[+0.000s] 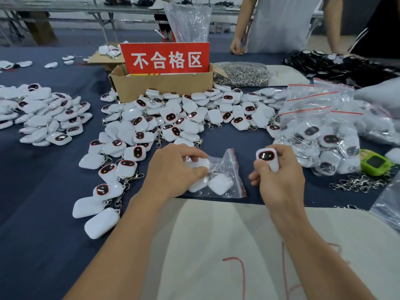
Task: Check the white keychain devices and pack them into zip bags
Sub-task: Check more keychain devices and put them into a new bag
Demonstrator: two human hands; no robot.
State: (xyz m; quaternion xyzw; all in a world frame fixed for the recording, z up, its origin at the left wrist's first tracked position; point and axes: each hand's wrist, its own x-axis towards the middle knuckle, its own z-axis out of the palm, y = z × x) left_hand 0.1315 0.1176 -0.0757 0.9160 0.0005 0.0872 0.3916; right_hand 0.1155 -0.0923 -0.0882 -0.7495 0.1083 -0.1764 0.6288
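Curling round an upright white keychain device (267, 158), fingers of the right hand (279, 180) hold it just right of the zip bag (225, 169), whose red-striped mouth faces them, while the left hand (173, 169) pinches that bag on the bench (43, 234).

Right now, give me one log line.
left hand: grips bag | right hand: grips device | bag: holds devices | stage: packing

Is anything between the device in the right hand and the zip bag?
Nothing visible: only bare blue cloth separates the device in the right hand from the zip bag that the left hand holds.
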